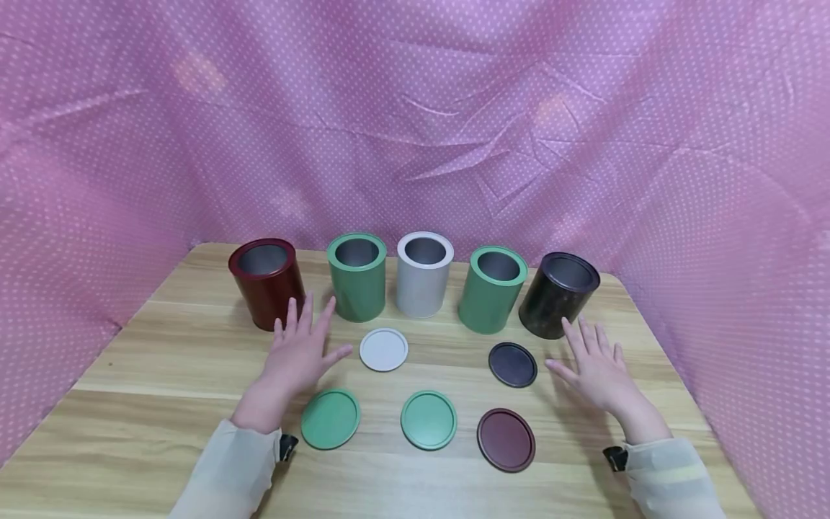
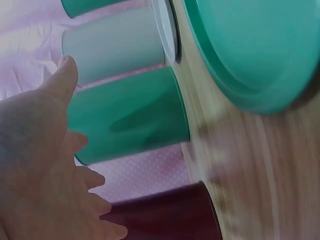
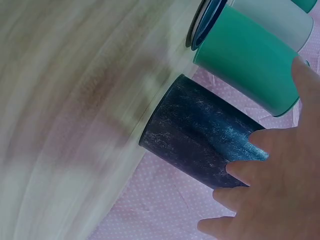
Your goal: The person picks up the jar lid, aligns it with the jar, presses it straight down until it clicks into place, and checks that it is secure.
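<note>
My left hand is spread over the table with straight fingers, holding nothing, nearest the dark red can and the left green can. Fingers apart and nothing in it, my right hand hovers in front of the black can. Between these stand a white can and another green can. All the cans are upright and uncovered. Loose lids lie in front: white, black, green, a second green and dark red.
The wooden table narrows toward the back in the head view. A pink dotted cloth hangs behind the cans and along both sides. Dark straps or mounts show at both wrists.
</note>
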The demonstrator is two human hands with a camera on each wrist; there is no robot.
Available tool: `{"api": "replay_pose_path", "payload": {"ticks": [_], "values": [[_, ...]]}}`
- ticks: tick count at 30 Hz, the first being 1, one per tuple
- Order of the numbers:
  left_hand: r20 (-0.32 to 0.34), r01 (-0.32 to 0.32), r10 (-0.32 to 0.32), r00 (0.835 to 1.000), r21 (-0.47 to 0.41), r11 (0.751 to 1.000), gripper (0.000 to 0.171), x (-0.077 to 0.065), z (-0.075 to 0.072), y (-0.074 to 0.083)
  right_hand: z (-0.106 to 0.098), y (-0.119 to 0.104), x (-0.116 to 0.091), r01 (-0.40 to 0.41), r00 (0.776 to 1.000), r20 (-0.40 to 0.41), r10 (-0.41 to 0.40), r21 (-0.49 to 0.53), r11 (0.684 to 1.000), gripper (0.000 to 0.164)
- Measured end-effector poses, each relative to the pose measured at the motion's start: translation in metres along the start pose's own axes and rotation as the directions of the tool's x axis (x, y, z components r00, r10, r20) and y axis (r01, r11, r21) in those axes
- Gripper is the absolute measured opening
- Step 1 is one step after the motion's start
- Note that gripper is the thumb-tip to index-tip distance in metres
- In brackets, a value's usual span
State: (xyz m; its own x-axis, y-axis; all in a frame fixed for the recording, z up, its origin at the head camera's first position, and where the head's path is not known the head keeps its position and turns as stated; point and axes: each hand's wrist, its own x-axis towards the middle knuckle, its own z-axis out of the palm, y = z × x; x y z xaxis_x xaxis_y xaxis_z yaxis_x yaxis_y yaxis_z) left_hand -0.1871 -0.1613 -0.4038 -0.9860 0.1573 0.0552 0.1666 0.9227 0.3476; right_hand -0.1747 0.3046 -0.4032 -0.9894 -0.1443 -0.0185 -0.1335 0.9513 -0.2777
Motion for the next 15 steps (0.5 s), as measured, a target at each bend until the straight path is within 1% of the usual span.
{"api": "replay_pose_path", "payload": {"ticks": [4, 10, 15], "values": [[0.000, -0.034, 0.034, 0.999, 0.019, 0.999, 0.088, 0.001, 0.002, 0.011, -0.003, -0.001, -0.001, 0.012, 1.000, -0.007, -0.012, -0.008, 1.000, 0.084], [-0.025, -0.099, 0.100, 0.995, 0.029, 0.995, 0.085, 0.006, 0.004, 0.028, -0.005, -0.004, -0.002, 0.060, 0.998, -0.027, -0.060, -0.016, 0.998, 0.083], [-0.001, -0.138, 0.138, 0.990, 0.036, 0.990, 0.084, 0.011, 0.006, 0.045, -0.005, -0.003, -0.004, 0.094, 0.995, -0.042, -0.095, -0.021, 0.995, 0.082]]}}
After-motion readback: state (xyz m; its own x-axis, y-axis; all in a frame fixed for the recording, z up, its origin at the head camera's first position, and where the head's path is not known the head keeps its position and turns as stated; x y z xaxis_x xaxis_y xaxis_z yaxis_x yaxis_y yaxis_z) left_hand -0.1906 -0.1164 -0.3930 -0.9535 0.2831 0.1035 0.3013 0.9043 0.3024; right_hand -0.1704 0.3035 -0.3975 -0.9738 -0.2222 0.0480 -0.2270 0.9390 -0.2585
